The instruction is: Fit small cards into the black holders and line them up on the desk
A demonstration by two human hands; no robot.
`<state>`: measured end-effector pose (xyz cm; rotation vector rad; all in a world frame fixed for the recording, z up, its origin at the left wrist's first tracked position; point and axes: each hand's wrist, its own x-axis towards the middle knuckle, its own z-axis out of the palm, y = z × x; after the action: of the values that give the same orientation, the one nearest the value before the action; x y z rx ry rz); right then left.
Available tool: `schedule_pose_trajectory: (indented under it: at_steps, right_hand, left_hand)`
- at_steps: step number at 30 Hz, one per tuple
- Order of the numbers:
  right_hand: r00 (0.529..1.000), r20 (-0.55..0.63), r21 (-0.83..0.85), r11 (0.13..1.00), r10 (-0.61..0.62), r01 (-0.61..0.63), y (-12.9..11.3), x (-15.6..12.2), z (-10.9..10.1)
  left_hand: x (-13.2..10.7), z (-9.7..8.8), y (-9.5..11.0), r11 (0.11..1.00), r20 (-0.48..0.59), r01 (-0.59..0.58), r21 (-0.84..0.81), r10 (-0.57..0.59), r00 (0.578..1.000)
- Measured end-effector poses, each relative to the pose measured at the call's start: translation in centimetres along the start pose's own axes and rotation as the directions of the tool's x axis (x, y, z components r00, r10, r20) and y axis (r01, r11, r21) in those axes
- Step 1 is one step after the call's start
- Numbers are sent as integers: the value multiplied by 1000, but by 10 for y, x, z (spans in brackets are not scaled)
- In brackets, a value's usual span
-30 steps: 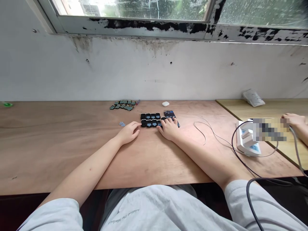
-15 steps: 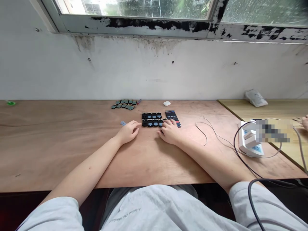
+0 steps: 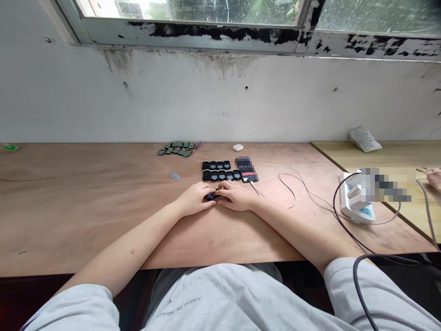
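Observation:
My left hand [image 3: 195, 201] and my right hand [image 3: 236, 195] meet on the wooden table [image 3: 86, 202], fingers curled around one small black part [image 3: 211, 196] held between them. Just beyond them lie two rows of similar black parts with blue faces [image 3: 220, 170]. A phone [image 3: 245, 169] lies to the right of the rows. Farther back is a cluster of greenish flat pieces [image 3: 176, 149]. A small grey piece [image 3: 175, 175] lies left of the rows.
A white earbud case [image 3: 237, 147] sits near the wall. A thin white cable [image 3: 292, 186] loops right of the phone. A white power strip [image 3: 356, 202] with black cords stands at the right. Another person's hand [image 3: 433, 178] rests on the adjoining table [image 3: 344, 151].
Both hands have drawn back from the rows toward me and come together around one black part. The other person's hand at the right has pulled away toward the edge.

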<state>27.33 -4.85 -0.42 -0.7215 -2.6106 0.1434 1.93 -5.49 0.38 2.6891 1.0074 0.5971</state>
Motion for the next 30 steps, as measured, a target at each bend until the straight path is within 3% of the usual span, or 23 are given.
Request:
schedule_pose_trajectory:
  at_steps: [5,8,10,12,15,17,20,22,23,26,28,30]
  right_hand:
    - [998,-58,-12,1000,3,-4,2,-1,-1]
    - [996,-93,-10,1000,16,-17,5,-2,-1]
    - [995,-99,-5,1000,16,-17,7,-3,0]
    - [996,-94,-3,1000,6,-7,8,-3,0]
    - [996,-87,-8,1000,-5,4,8,-3,0]
    - [996,-89,-10,1000,-10,9,8,-2,0]
    - [995,-98,-8,1000,-29,29,9,-1,0]
    - [994,-104,-7,999,-46,45,9,-1,0]
    - [993,-105,-7,999,-52,51,10,-1,1]
    - [993,-108,-6,998,-56,56,11,-1,1]
    - [993,-105,-9,999,-53,52,11,-1,2]
    - [994,-100,-14,999,-52,51,11,0,1]
  left_hand:
    - [-2,0,-15,997,-120,31,-64,-38,992]
    - [-5,-6,-37,980,-298,166,-114,-193,935]
    - [-7,-10,-55,947,-421,270,-176,-321,848]
    - [-9,-13,-73,873,-465,365,-323,-482,743]
    - [-8,-14,-91,656,-407,447,-609,-741,534]
    - [-6,-14,-96,512,-343,406,-757,-840,420]
    - [-4,-13,-97,443,-333,315,-840,-877,346]
    - [-5,-14,-95,523,-406,321,-789,-837,366]
    - [-6,-14,-93,602,-468,342,-721,-788,400]
    - [-9,-14,-87,843,-620,398,-361,-536,573]
    - [-6,-12,-83,909,-613,396,-127,-386,690]
    - [0,-8,-81,909,-544,417,26,-337,769]
